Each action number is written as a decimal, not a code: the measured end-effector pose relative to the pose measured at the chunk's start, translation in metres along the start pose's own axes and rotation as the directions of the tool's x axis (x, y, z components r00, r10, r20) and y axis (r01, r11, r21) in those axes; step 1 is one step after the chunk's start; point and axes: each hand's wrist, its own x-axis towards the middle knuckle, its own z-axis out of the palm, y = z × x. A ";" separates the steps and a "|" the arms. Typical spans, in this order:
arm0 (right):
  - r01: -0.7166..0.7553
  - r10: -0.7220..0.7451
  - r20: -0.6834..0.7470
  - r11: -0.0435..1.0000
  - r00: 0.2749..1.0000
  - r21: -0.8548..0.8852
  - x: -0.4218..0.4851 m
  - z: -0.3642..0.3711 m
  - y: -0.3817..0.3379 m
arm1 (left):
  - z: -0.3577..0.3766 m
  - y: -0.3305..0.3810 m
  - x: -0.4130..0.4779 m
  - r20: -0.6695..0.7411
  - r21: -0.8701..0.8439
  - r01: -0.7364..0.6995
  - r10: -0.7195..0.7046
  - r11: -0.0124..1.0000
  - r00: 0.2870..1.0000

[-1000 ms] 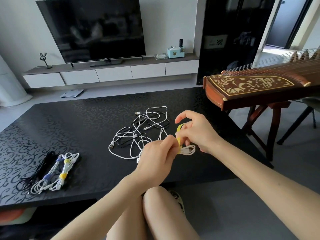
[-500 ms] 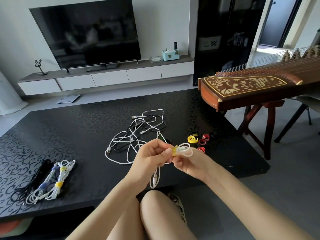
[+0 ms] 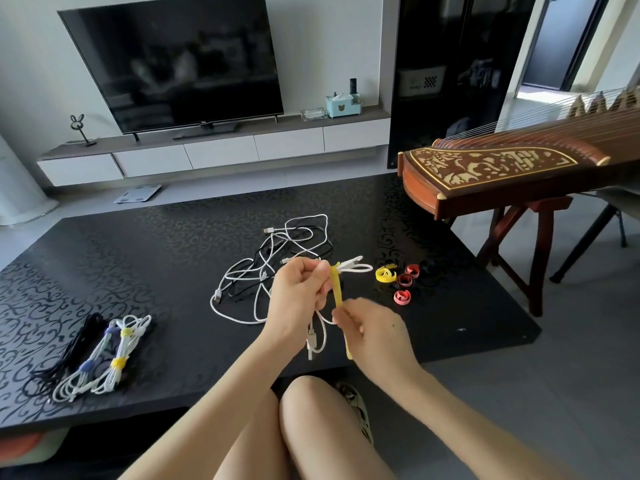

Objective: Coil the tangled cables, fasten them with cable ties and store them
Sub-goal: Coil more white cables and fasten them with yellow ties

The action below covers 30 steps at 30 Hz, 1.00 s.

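- Head view: over the table's [image 3: 156,271] near edge, the left hand [image 3: 298,296] clasps a coiled white cable [image 3: 356,269]; the right hand [image 3: 372,329] pinches the yellow cable tie [image 3: 336,289] hanging from it.
- Fastening appears under way; next, the tie likely needs wrapping snugly round the coil.

The right hand's [image 3: 375,336] fingertips [image 3: 348,310] are smeared by motion, so which of them pinch the yellow tie [image 3: 336,289] cannot be told, and part of the tie runs hidden behind that hand. The left hand [image 3: 298,296] covers the middle of the white cable [image 3: 356,269]. The picture's edges cut off the table's [image 3: 138,258] left end and the zither [image 3: 502,171] at the right.
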 end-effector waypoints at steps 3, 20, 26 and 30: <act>0.002 -0.015 0.120 0.994 0.993 0.108 -0.010 -0.014 -0.015 | 0.004 -0.013 0.001 -0.008 0.275 -0.063 0.068 0.959 0.998; -0.760 0.303 0.749 -0.107 0.590 0.641 0.039 -0.043 -0.007 | -0.009 -0.035 -0.030 0.347 0.578 -0.355 0.173 0.735 0.922; -0.519 0.374 0.365 0.530 0.853 0.670 0.046 -0.061 0.017 | -0.005 -0.032 -0.023 0.183 0.136 0.127 -0.150 0.983 0.972; -0.281 0.236 0.157 0.730 0.959 0.623 0.034 -0.052 0.030 | -0.005 -0.022 -0.014 0.331 -0.329 0.481 -0.378 0.813 0.865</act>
